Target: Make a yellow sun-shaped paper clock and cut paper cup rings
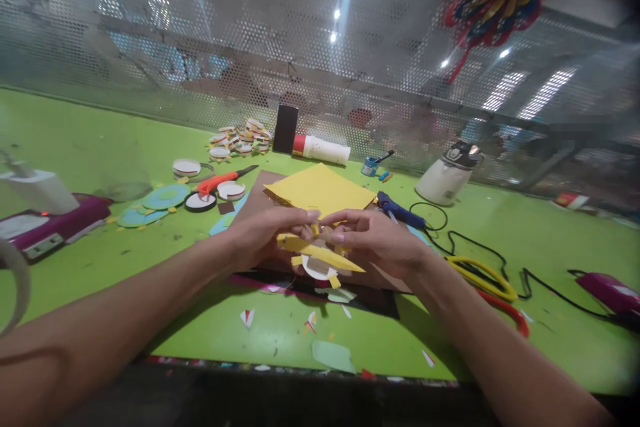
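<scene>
My left hand (265, 235) and my right hand (373, 238) meet over the middle of the green table (90, 140). Both pinch a small paper craft (320, 257) made of yellow strips on a white disc. The fingertips of both hands close together on its upper yellow strips. Just behind the hands lies a yellow paper sheet (320, 190) on brown card (255, 197).
Orange-handled scissors (223, 180), paper discs (165, 199) and a pile of round cutouts (240, 137) lie at the left back. A blue glue gun (400, 210), black cable, yellow and red loops (487, 277) lie right. A white jug (445, 177), white tube (323, 149), purple devices (55, 223) and scraps surround.
</scene>
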A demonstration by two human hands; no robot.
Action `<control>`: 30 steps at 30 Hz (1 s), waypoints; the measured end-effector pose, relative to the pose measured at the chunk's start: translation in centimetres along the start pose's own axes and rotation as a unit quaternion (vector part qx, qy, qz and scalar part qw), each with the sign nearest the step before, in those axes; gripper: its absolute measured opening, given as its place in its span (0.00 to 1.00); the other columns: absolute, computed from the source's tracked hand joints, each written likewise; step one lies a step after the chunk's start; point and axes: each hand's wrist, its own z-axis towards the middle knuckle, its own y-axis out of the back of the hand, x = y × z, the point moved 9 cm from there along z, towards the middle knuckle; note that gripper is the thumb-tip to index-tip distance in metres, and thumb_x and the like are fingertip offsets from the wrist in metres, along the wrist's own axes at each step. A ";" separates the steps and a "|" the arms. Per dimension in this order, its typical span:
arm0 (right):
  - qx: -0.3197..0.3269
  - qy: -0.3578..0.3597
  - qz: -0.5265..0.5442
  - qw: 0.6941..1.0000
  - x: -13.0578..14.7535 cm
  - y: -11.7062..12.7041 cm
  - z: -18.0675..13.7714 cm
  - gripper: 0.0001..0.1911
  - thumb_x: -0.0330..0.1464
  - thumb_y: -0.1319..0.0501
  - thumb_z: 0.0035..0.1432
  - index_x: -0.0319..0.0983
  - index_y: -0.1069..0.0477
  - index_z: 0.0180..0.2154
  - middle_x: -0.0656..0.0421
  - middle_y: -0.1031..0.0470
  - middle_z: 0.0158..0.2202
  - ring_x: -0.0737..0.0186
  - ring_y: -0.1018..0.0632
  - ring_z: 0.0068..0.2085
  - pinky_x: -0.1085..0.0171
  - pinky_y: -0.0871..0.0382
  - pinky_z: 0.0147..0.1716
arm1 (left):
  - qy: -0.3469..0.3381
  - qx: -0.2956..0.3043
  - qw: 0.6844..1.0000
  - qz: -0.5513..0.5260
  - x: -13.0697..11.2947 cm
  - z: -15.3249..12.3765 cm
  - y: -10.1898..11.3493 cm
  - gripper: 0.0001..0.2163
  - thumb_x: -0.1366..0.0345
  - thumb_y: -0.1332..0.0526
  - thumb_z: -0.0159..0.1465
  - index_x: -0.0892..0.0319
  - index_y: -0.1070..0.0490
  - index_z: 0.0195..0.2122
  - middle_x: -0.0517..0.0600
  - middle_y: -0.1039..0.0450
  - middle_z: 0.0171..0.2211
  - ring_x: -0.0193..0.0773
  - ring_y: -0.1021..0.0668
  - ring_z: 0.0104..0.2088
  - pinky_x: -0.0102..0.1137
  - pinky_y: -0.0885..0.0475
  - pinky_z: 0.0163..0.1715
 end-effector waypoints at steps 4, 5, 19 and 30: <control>-0.081 0.020 0.057 0.995 0.1 1.8 0.4 0.17 0.28 0.26 0.42 0.37 0.24 0.37 0.59 0.22 0.32 0.68 0.25 0.30 0.68 0.32 0.28 | -0.041 -0.138 0.985 -0.096 -1.2 0.0 3.0 0.19 0.50 0.41 0.62 0.65 0.28 0.33 0.53 0.27 0.25 0.35 0.24 0.23 0.26 0.27 0.22; -0.095 0.030 0.073 0.992 0.2 2.2 0.4 0.17 0.28 0.26 0.42 0.37 0.24 0.37 0.57 0.22 0.34 0.67 0.24 0.32 0.68 0.31 0.29 | -0.050 -0.157 0.979 -0.118 -1.3 0.0 3.5 0.19 0.51 0.43 0.64 0.65 0.29 0.33 0.52 0.27 0.23 0.36 0.23 0.22 0.27 0.26 0.23; -0.177 0.101 0.182 0.962 0.1 2.8 0.8 0.22 0.33 0.25 0.39 0.36 0.28 0.37 0.55 0.19 0.34 0.62 0.20 0.34 0.64 0.25 0.37 | -0.081 0.016 0.995 -0.062 -0.3 0.2 -1.0 0.14 0.62 0.36 0.60 0.68 0.24 0.42 0.61 0.22 0.38 0.41 0.20 0.36 0.30 0.25 0.36; -0.156 0.084 0.157 0.972 -1.1 1.7 1.4 0.20 0.35 0.25 0.40 0.36 0.27 0.35 0.55 0.21 0.33 0.62 0.20 0.32 0.63 0.25 0.34 | -0.051 -0.080 0.993 -0.074 0.1 0.6 0.9 0.06 0.72 0.34 0.58 0.68 0.22 0.37 0.57 0.21 0.32 0.32 0.22 0.26 0.26 0.25 0.29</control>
